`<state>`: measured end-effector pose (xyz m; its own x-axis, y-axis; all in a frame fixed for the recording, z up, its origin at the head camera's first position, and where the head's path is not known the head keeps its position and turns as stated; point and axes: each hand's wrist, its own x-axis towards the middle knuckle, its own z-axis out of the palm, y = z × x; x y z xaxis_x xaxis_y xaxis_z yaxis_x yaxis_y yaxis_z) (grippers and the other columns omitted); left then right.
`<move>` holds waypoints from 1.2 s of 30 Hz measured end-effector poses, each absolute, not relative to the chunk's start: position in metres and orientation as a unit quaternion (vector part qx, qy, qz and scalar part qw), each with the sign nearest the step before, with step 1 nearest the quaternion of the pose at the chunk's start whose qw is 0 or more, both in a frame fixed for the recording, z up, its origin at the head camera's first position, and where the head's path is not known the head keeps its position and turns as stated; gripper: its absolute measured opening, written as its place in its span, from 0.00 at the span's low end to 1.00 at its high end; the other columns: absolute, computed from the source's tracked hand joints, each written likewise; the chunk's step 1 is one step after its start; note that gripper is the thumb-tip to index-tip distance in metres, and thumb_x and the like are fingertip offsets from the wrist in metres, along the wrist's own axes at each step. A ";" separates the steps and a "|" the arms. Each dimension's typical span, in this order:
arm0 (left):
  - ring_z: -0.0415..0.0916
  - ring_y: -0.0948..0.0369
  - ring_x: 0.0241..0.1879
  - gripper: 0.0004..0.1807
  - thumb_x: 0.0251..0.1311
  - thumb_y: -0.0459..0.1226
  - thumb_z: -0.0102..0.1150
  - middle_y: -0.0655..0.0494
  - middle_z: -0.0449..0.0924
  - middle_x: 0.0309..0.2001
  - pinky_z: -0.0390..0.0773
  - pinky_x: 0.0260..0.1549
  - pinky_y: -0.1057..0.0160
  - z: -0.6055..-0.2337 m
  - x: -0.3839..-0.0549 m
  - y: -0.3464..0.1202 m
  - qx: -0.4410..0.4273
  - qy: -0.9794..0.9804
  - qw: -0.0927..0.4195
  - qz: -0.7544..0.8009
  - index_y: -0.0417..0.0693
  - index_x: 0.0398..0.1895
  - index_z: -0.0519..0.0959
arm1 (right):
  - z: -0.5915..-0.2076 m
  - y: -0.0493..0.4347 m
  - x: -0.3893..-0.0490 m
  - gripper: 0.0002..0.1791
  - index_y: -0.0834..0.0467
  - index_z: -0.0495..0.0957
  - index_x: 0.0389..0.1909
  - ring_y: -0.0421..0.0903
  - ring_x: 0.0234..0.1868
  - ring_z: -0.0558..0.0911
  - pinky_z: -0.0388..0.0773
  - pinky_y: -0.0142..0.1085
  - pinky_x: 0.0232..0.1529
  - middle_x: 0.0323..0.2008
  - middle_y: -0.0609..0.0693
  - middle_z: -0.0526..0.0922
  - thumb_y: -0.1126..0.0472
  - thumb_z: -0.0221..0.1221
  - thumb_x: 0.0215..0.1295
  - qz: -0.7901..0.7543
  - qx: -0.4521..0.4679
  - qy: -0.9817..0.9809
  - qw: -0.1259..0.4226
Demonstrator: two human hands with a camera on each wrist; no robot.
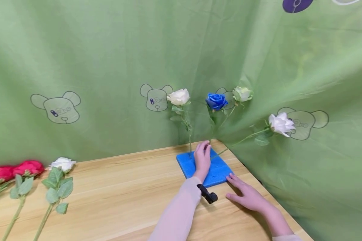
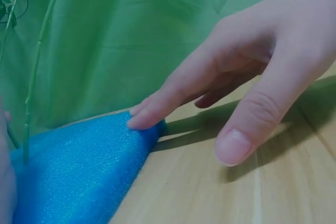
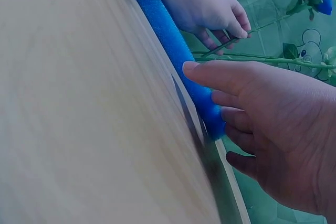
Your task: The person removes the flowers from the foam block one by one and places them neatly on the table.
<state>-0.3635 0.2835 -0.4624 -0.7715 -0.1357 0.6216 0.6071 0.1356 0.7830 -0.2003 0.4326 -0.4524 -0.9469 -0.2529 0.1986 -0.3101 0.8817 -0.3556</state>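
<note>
My left hand (image 1: 202, 160) reaches over a blue foam block (image 1: 219, 172) and pinches the green stem (image 3: 262, 26) of a blue rose (image 1: 216, 101). The rose stands upright in the head view. My right hand (image 1: 249, 196) has its fingers extended, fingertips touching the block's near right corner; its thumb is held apart. Around the left hand, a cream rose (image 1: 179, 97) stands upright, a pale green rose (image 1: 242, 94) leans behind, and a white rose (image 1: 281, 124) tilts far to the right. The lower end of the blue rose's stem is hidden in the head view.
On the left of the wooden table (image 1: 114, 190) lie a white rose (image 1: 62, 164) and two red roses (image 1: 30, 167). A green curtain (image 1: 108, 60) with bear faces hangs along the back and right. A black wrist mount (image 1: 209, 195) sticks out from the left cuff.
</note>
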 end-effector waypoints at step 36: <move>0.83 0.60 0.35 0.14 0.63 0.29 0.59 0.57 0.80 0.35 0.88 0.36 0.58 -0.472 -0.335 0.221 -0.204 -0.523 -0.161 -0.812 0.37 0.52 0.79 | -0.450 0.432 -0.203 0.39 0.64 0.64 0.69 0.71 0.68 0.64 0.66 0.65 0.63 0.70 0.68 0.61 0.45 0.61 0.63 0.198 0.141 -0.968 0.054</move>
